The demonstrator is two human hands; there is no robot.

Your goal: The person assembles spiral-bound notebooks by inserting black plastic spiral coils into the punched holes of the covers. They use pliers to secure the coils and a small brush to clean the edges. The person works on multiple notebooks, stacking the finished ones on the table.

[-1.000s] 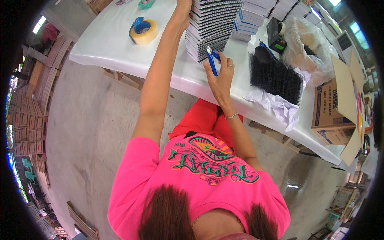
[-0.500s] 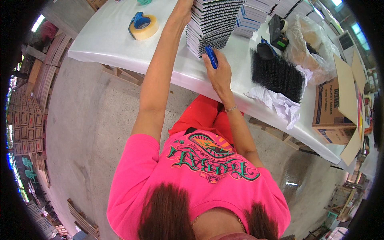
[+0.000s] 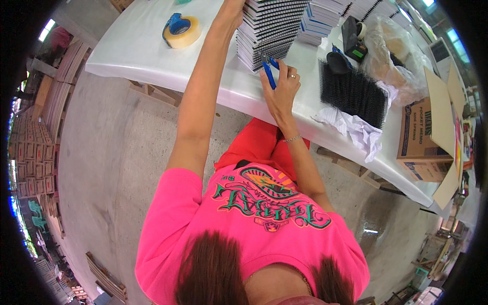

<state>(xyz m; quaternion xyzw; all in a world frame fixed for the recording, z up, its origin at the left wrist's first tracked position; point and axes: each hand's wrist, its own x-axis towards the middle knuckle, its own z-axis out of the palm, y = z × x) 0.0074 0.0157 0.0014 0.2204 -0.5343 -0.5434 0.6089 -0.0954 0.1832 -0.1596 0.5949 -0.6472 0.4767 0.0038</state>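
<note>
A tall stack of spiral-bound notebooks (image 3: 269,28) stands on the white-covered table (image 3: 127,53), its black wire bindings facing me. My left hand (image 3: 233,14) is at the upper left side of this stack; its fingers are cut off by the picture's edge. In my right hand (image 3: 282,96) is a pair of blue-handled wire cutters (image 3: 269,75). Their handles are spread apart, and the metal jaws point at the bindings low on the stack's near corner. Whether the jaws touch a wire is too small to tell.
A blue dispenser with a clear tape roll (image 3: 182,34) lies to the left. More notebooks (image 3: 321,20) stand behind. On the right are black binding coils (image 3: 351,94), crumpled paper (image 3: 353,133), a black tape dispenser (image 3: 352,39), a plastic bag (image 3: 399,53) and an open cardboard box (image 3: 424,132).
The wire cutters' handles have spread apart in my right hand, which has turned a little and opened its grip. My left hand stays beside the stack.
</note>
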